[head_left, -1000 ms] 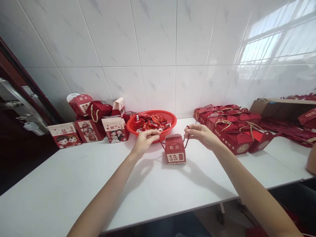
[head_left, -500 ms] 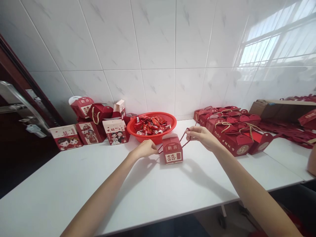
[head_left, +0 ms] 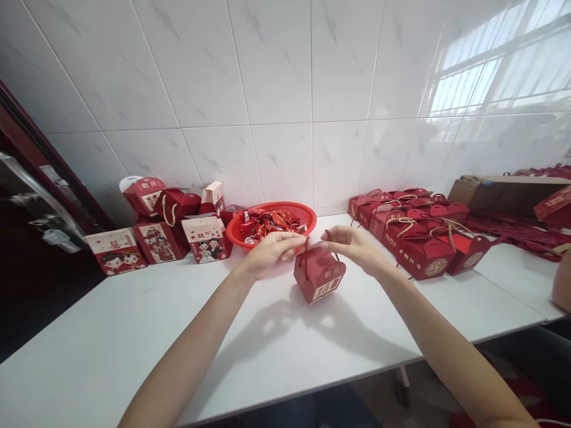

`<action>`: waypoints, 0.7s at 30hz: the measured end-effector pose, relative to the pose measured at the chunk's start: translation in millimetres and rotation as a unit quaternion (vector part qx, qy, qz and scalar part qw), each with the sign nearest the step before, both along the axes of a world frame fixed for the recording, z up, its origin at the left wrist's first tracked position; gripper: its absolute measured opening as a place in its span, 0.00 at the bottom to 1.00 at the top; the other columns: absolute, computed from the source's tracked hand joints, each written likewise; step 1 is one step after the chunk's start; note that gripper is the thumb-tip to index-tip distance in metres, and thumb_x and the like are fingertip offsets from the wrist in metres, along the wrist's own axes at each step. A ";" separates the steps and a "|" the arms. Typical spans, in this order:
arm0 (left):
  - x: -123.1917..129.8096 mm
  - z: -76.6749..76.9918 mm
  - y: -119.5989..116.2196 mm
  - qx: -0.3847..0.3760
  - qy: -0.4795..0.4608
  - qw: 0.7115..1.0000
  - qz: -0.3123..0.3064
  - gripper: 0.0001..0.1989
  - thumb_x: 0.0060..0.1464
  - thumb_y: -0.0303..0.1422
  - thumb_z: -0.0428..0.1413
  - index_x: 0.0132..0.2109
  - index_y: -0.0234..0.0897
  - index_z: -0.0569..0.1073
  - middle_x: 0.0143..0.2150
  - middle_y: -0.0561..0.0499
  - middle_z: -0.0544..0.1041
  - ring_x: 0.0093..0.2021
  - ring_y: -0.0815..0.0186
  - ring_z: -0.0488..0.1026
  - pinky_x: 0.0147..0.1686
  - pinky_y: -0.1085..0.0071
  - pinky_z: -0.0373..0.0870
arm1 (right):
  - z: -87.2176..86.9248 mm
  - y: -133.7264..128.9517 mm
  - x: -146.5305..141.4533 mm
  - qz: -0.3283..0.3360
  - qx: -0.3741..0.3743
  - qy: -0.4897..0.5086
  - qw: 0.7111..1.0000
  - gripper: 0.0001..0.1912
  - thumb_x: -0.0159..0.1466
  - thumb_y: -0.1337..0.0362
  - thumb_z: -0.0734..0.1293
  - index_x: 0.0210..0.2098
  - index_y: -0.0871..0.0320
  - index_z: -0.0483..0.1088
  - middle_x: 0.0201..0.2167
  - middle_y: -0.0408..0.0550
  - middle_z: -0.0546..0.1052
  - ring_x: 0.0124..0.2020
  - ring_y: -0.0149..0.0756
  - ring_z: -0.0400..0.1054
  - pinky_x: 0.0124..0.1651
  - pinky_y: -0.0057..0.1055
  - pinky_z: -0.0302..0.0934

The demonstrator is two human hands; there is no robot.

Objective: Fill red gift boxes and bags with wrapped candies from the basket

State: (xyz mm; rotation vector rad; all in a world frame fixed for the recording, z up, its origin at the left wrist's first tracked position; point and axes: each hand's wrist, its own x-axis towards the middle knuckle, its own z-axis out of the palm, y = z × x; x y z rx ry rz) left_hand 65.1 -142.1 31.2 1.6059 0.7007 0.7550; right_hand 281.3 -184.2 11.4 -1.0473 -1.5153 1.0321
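Observation:
A small red candy box [head_left: 317, 274] with a white printed label is in front of me, turned at an angle and tilted. Dark red cords rise along its sides. On its left, my left hand [head_left: 273, 252] pinches one cord above the lid. Opposite it, my right hand [head_left: 352, 245] has thumb and finger closed on the other cord, close to the left fingertips. Whether the box bottom touches the table [head_left: 241, 368] I cannot tell. Just behind is a red plastic basket [head_left: 307, 213] of red-wrapped candies [head_left: 272, 222], partly hidden by my left hand.
Several decorated boxes [head_left: 160, 242] stand at the left by the wall. Many red boxes with cord handles [head_left: 422, 249] are grouped at the right. Beyond them is a cardboard carton [head_left: 495, 193] among flat red pieces. Part of another person [head_left: 562, 279] shows at the right edge.
My hands have come together above the box, drawing both cords upward. The box has turned and tilted, and sits slightly farther right in view.

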 end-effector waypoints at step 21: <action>-37.9 -50.4 -21.5 -0.075 -0.013 0.993 0.085 0.15 0.41 0.40 0.69 0.36 0.37 0.84 0.38 0.45 0.80 0.28 0.70 0.65 0.32 0.70 0.68 | -10.1 -132.8 135.7 -0.572 0.271 0.013 0.775 0.09 0.51 0.61 0.73 0.32 0.58 0.76 0.28 0.47 0.78 0.27 0.35 0.72 0.36 0.35 0.69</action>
